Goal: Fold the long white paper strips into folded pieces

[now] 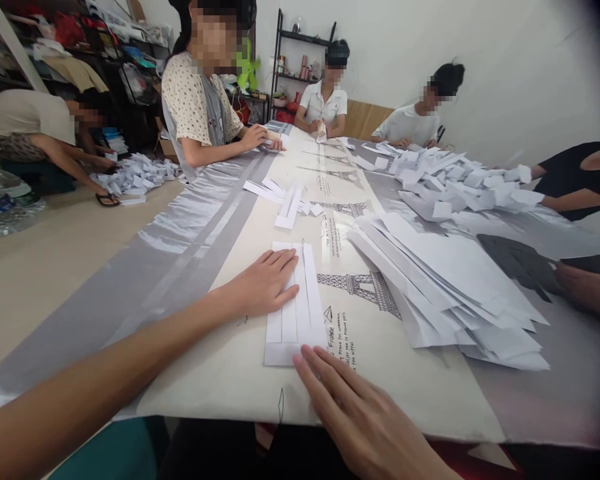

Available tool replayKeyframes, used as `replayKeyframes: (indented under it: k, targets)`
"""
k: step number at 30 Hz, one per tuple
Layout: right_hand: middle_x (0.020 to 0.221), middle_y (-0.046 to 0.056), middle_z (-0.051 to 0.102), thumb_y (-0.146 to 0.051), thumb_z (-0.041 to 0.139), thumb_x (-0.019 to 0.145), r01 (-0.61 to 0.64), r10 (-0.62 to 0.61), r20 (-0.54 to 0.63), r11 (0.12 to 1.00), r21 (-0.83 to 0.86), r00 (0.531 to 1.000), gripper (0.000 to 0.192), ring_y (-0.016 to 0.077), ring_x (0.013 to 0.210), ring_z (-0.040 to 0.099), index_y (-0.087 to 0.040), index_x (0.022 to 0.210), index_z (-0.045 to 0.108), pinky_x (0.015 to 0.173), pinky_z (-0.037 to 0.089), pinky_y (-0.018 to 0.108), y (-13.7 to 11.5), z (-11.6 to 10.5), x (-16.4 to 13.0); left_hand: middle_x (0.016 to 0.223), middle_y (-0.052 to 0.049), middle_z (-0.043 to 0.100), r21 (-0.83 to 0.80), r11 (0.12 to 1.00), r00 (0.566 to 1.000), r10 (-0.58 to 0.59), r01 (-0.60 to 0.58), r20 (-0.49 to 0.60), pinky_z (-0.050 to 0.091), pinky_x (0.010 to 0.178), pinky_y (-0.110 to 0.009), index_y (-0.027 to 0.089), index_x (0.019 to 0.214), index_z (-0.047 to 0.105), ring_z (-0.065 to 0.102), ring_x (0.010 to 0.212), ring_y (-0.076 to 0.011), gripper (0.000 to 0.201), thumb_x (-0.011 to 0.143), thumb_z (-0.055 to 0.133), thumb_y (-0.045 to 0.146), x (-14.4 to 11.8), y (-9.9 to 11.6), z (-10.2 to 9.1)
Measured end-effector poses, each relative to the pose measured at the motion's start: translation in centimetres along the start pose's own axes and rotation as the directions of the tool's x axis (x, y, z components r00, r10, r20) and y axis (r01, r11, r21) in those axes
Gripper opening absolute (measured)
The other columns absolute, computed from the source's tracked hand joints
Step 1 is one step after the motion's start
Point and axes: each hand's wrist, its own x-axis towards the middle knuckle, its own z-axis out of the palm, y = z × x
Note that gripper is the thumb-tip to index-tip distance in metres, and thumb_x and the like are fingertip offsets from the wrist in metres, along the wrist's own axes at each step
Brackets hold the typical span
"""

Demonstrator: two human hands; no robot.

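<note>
A folded white paper (pixel 295 327) with several lengthwise creases lies flat on the table in front of me, its near end folded over as a band. My left hand (pixel 267 283) rests on the paper's upper left part, palm down with fingers stretched out. At the near right corner, my right hand (pixel 350 400) touches the folded band with its fingertips, fingers extended. Beyond the folded paper lie several narrow white paper strips (pixel 290 205). To the right spreads a stack of flat white paper sheets (pixel 445 287).
The table has a cloth (pixel 205 387) printed with towers. A heap of folded paper pieces (pixel 460 177) covers its far right. Several people sit around it, one holding a paper roll (pixel 273 135). Another person (pixel 35 127) bends over a paper pile (pixel 137 175) on the floor.
</note>
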Motion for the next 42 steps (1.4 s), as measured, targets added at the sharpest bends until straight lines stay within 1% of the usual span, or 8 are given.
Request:
replayKeyframes:
  k: [5,11,22,27,30,35,38,42]
  targets:
    - [0.140,0.021,0.060,-0.038,0.054,0.099,-0.063,0.062,-0.029,0.997,-0.038,0.998,0.056,0.0383,0.123,0.062,-0.004,0.143,0.051,0.091,0.063,0.046,-1.2,0.1,1.0,0.156,-0.020,0.040,-0.028,1.000,1.000,0.000,0.000,-0.019,0.025,0.119,-0.045,0.009,0.147,0.033,0.034,0.146,-0.0303,0.056,0.104,0.031,0.045,0.0,-0.2,0.1]
    - [0.148,0.015,0.053,-0.053,0.054,0.097,-0.081,0.075,-0.080,0.994,-0.078,0.994,0.066,0.0410,0.122,0.060,-0.003,0.140,0.054,0.089,0.063,0.047,-2.1,0.6,1.0,0.157,-0.021,0.038,-0.005,1.000,1.000,-0.002,0.002,0.016,0.024,0.119,-0.044,0.006,0.147,0.034,0.034,0.146,-0.0304,0.057,0.105,0.029,0.044,-0.1,0.0,-0.2]
    - [0.157,0.018,0.039,-0.043,0.063,0.093,-0.072,0.072,0.003,0.993,0.091,0.997,0.078,0.0389,0.147,0.033,0.000,0.152,0.037,0.110,0.050,0.050,-1.7,0.3,0.6,0.159,-0.022,0.035,-0.008,1.000,1.000,0.000,0.000,0.002,0.026,0.120,-0.047,0.006,0.149,0.033,0.033,0.147,-0.0315,0.057,0.105,0.031,0.043,-0.2,-0.1,0.0]
    - [0.154,0.011,0.048,-0.032,0.058,0.098,-0.125,0.113,0.063,0.962,0.243,0.992,0.058,0.0317,0.146,0.038,-0.009,0.150,0.045,0.114,0.046,0.048,-0.7,-1.1,0.9,0.166,-0.017,0.020,0.086,0.994,0.991,0.074,-0.064,-0.111,0.014,0.124,-0.052,0.012,0.153,0.029,0.017,0.154,-0.0319,0.056,0.104,0.038,0.037,0.0,0.8,-0.7]
    - [0.144,0.004,0.060,-0.022,0.050,0.102,-0.211,0.201,0.067,0.890,0.404,0.977,0.040,0.0246,0.138,0.048,-0.020,0.141,0.057,0.114,0.046,0.044,0.4,-1.7,1.5,0.164,-0.013,0.029,0.137,0.977,0.970,0.183,-0.161,-0.163,0.015,0.124,-0.052,0.018,0.152,0.034,0.021,0.153,-0.0295,0.050,0.102,0.040,0.018,0.1,1.6,-1.2]
    - [0.139,0.006,0.060,-0.016,0.055,0.098,-0.328,0.346,0.090,0.727,0.603,0.934,0.036,0.0218,0.119,0.060,-0.028,0.130,0.061,0.100,0.053,0.042,2.6,-1.0,2.7,0.122,-0.009,0.067,0.006,0.915,0.912,0.403,-0.404,-0.077,0.051,0.091,-0.034,0.018,0.108,0.063,0.062,0.111,-0.0211,0.027,0.103,0.038,0.009,0.0,1.9,-1.6]
    - [0.128,0.007,0.060,-0.015,0.066,0.090,-0.387,0.389,0.138,0.686,0.616,0.911,0.043,0.0226,0.109,0.060,-0.026,0.130,0.056,0.089,0.056,0.041,3.1,-0.6,3.0,0.108,-0.008,0.070,-0.108,0.915,0.920,0.382,-0.390,-0.087,0.053,0.080,-0.031,0.017,0.103,0.064,0.064,0.101,-0.0203,0.026,0.104,0.038,0.014,0.0,1.4,-1.6]
    - [0.101,0.003,0.064,-0.013,0.066,0.090,-0.350,0.347,0.130,0.708,0.613,0.929,0.018,0.0219,0.100,0.056,-0.024,0.105,0.061,0.088,0.052,0.040,3.3,-0.5,3.1,0.107,-0.009,0.070,-0.220,0.908,0.932,0.327,-0.356,-0.157,0.052,0.085,-0.034,0.017,0.110,0.065,0.065,0.101,-0.0213,0.029,0.105,0.036,0.019,-0.6,1.8,-3.3]
